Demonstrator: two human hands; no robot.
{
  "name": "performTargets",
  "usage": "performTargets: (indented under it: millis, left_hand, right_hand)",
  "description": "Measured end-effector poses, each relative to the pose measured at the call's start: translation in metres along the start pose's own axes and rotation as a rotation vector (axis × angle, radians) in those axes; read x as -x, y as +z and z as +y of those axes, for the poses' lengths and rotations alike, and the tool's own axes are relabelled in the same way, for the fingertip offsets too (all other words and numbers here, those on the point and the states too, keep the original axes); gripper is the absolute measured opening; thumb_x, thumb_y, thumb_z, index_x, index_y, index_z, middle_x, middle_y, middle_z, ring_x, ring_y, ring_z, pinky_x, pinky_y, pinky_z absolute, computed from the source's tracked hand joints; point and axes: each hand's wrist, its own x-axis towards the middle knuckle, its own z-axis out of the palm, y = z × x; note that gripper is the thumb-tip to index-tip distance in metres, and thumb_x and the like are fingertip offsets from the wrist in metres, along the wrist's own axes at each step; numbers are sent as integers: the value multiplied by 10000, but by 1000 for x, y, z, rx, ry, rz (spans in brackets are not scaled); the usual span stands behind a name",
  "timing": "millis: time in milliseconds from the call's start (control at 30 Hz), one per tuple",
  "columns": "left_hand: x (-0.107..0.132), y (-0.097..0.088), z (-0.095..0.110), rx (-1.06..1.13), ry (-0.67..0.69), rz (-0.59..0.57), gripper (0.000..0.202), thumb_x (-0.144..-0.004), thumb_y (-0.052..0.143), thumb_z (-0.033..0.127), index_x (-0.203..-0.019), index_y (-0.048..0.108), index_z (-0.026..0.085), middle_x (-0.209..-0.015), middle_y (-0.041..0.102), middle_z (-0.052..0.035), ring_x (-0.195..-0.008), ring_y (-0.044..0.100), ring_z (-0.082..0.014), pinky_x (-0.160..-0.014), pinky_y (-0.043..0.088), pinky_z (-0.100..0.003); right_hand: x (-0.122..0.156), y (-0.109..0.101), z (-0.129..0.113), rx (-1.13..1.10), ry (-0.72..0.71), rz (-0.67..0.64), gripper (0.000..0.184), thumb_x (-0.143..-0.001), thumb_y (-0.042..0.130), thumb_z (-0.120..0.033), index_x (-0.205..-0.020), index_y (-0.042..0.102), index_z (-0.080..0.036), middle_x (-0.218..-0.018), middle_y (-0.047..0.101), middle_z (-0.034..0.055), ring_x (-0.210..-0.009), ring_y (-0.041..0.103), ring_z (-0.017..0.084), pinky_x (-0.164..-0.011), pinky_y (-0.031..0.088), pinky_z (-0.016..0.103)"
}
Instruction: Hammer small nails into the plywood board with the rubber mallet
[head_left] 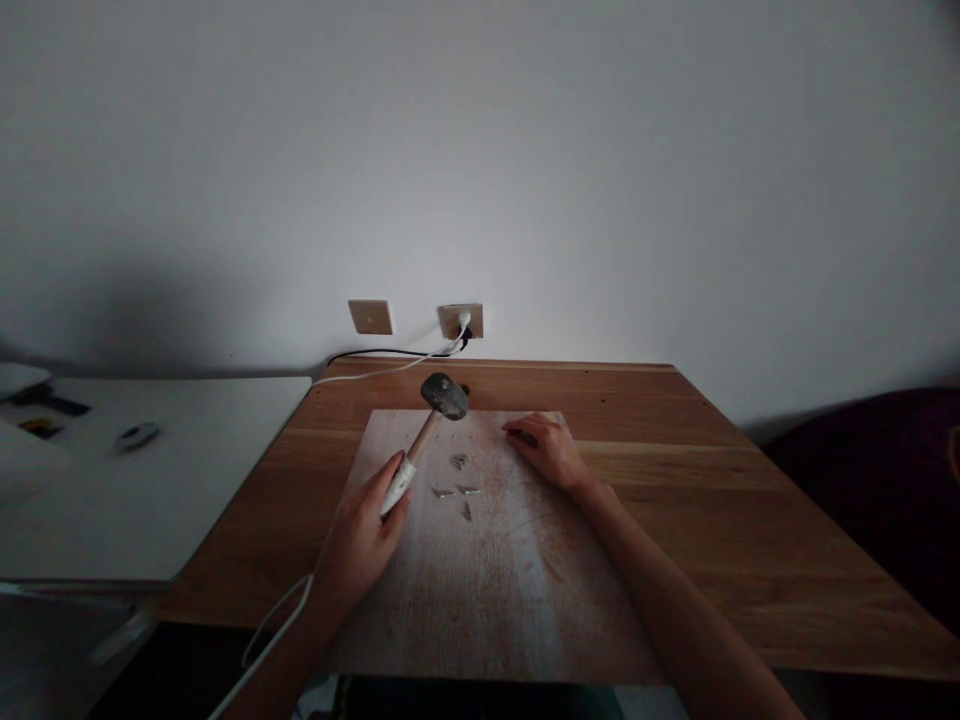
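Observation:
My left hand (364,535) is wrapped round the pale grip of a mallet (445,396) with a dark, worn head. The mallet is tilted, head up and away from me, over the far part of a thin pale board (420,620). On the far right of that board lies my right hand (551,450), its fingers curled in; whatever they hold is hidden. Between my hands are a small greyish cluster (459,461) and a few small shiny pointed pieces (466,511), too small to name.
The board lies on a wooden table (675,520) against a wall with a socket (472,320) and plugged-in cables. A white cord (285,630) passes by my left forearm. On the left, a white table (210,460) bears a computer mouse (137,436). Something dark (862,460) bulges at the right.

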Motion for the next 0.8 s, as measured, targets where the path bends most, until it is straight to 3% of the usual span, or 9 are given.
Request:
performTargets:
  millis: [267, 500, 800]
  left_hand:
    - [-1, -2, 1, -14, 31, -26, 489, -984, 511, 388, -1435, 557, 203, -1339, 692, -111, -1205, 679, -264, -1049, 537, -386]
    - [0, -2, 4, -29, 45, -54, 478, -988, 508, 378, -1433, 562, 212, -1327, 701, -106, -1179, 694, -254, -1019, 553, -364]
    - [0, -1, 4, -44, 56, -60, 477, -982, 514, 369, -1431, 561, 213, -1336, 696, -100, -1188, 689, -252, -1030, 548, -369]
  right_hand:
    - [-1, -3, -3, -20, -52, -10, 167, -926, 616, -269, -974, 774, -245, -996, 776, 68, -956, 695, 244, -922, 529, 392]
    - [-1, -1, -1, -36, 42, -13, 160, -906, 608, -258, -971, 752, -237, -930, 762, 52, -851, 699, 220, -871, 538, 361]
    - [-3, -3, -4, 46, -30, 9, 88, -894, 647, -226, -918, 732, -230, -920, 753, 50, -886, 684, 217, -888, 503, 344]
